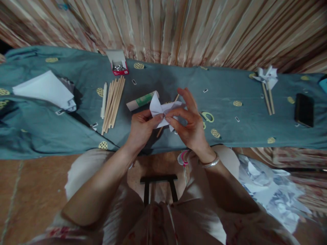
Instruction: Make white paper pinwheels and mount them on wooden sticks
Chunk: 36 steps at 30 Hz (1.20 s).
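Observation:
A white folded-paper pinwheel [156,106] is held between my two hands above the table. My left hand [141,127] grips its left side, with the thumb pressed near the centre. My right hand [190,124] pinches at the middle of the paper with thumb and forefinger, its other fingers raised. Whatever small thing lies between those fingertips is hidden. Beneath the paper a thin wooden stick [160,131] lies on the cloth, partly covered. Just behind the left hand rests a green and white tube [143,100]. Scissors with light green handles [208,117] lie beside my right hand, partly hidden.
On the green tablecloth [230,88] are several wooden sticks [113,105], a white pen [104,100], an opened box of small metal pieces [119,68] and stacked white paper [44,89]. Rightward lie paper pinwheels on sticks [267,79] and a black phone [304,110]. Paper scraps [276,194] fill a bag below.

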{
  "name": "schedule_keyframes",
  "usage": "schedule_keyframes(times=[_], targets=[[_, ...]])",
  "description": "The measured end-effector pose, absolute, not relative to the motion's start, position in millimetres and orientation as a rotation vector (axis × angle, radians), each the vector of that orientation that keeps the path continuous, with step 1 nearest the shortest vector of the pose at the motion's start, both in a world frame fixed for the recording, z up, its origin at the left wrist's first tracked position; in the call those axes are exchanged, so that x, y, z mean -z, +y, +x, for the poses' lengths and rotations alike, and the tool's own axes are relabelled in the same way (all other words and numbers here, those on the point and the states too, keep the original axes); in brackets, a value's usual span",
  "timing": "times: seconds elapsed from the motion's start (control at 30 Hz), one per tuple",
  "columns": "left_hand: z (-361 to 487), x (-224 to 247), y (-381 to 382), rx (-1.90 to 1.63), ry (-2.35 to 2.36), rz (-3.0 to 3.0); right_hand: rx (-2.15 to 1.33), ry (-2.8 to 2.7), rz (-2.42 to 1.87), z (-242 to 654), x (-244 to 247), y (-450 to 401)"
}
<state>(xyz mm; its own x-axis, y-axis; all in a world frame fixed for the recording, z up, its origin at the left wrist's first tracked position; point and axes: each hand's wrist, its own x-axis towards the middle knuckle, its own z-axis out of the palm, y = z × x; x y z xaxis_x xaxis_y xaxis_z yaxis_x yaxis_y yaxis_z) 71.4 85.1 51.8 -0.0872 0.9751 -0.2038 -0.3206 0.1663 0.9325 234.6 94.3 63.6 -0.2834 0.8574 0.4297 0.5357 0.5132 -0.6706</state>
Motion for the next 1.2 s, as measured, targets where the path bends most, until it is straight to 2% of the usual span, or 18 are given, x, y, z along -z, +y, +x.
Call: schedule_keyframes(times=[1.2], targets=[[70.9,-55.7,82.3,-1.264,1.191,0.820,-0.644,-1.894,-1.148,234.9,-64.5,95.0]])
